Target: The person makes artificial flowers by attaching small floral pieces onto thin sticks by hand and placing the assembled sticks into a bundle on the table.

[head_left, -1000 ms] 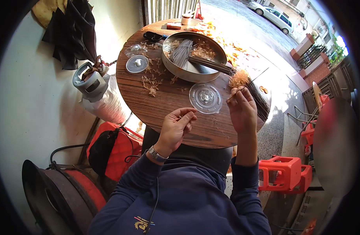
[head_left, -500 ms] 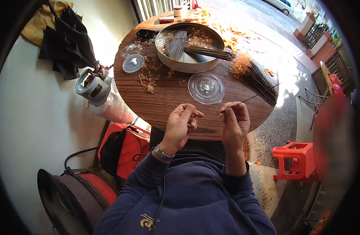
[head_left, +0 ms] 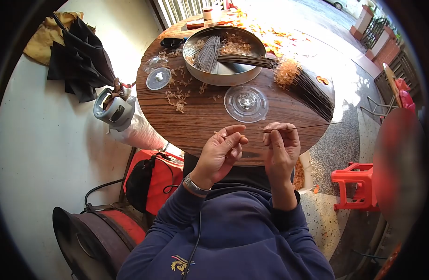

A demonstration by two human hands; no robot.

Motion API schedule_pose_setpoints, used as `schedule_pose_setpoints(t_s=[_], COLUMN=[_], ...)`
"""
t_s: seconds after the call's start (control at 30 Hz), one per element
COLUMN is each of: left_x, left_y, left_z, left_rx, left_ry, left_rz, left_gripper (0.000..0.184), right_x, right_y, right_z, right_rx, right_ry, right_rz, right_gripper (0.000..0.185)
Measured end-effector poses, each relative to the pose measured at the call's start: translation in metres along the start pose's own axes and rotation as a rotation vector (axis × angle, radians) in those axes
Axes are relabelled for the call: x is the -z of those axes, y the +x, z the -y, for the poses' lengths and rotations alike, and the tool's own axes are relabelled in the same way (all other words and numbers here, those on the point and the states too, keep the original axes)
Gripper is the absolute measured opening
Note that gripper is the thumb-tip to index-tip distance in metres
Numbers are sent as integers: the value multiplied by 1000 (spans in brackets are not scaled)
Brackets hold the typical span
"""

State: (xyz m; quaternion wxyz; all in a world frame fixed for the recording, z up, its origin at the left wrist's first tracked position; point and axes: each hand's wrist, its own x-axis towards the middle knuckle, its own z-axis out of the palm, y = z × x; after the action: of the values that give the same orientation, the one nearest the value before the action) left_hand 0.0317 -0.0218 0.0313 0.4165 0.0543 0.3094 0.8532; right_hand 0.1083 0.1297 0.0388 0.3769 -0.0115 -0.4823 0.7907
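Observation:
Over the table's near edge, my left hand (head_left: pixel 222 151) pinches a small pale orange piece between thumb and fingers. Just right of it, my right hand (head_left: pixel 281 148) grips a thin dark stick (head_left: pixel 312 126), whose tip points at my left hand. Beyond them lies a clear plastic lid (head_left: pixel 245 104). A round metal tin (head_left: pixel 213 78) holds grey sticks (head_left: pixel 208 55) and pale orange bits (head_left: pixel 237 43). Dark sticks with orange tufts (head_left: pixel 287 73) lie bundled at the table's right, and another dark bundle (head_left: pixel 247 59) rests across the tin's rim.
The round wooden table (head_left: pixel 153 116) also carries a smaller lid (head_left: pixel 159 78), scattered dried bits (head_left: pixel 178 100), orange pieces (head_left: pixel 279 37) and a small jar (head_left: pixel 207 13). A red stool (head_left: pixel 356 184) stands right. At left are a gas cylinder (head_left: pixel 114 112) and a cable reel (head_left: pixel 93 233).
My right hand has come down and left, close to my left hand, bringing the stick from the bundle's side. The stick now lies nearly level. The camera view has shifted slightly.

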Motion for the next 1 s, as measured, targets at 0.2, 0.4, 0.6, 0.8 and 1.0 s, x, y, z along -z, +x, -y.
schedule_pose_setpoints(t_s=[0.2, 0.4, 0.6, 0.8, 1.0], left_x=[-10, -28, -27, -32, -31], left_y=[-18, -29, -32, -34, -34], left_z=[-3, -6, -5, -4, -4], left_rx=[53, 62, 27, -4, 1], left_ry=[-114, -154, -179, -90, -83], left_rz=[170, 290, 360, 283, 273], left_gripper=[18, 9, 12, 11, 11], right_x=[-16, -30, -31, -30, -30], right_y=[-18, -28, -28, -28, -30], right_z=[22, 37, 37, 35, 35], right_rx=[146, 370, 458, 453, 416], right_ry=[-67, -150, -241, -224, -226], right_rz=[26, 110, 155, 133, 128], right_gripper=[13, 18, 20, 19, 19])
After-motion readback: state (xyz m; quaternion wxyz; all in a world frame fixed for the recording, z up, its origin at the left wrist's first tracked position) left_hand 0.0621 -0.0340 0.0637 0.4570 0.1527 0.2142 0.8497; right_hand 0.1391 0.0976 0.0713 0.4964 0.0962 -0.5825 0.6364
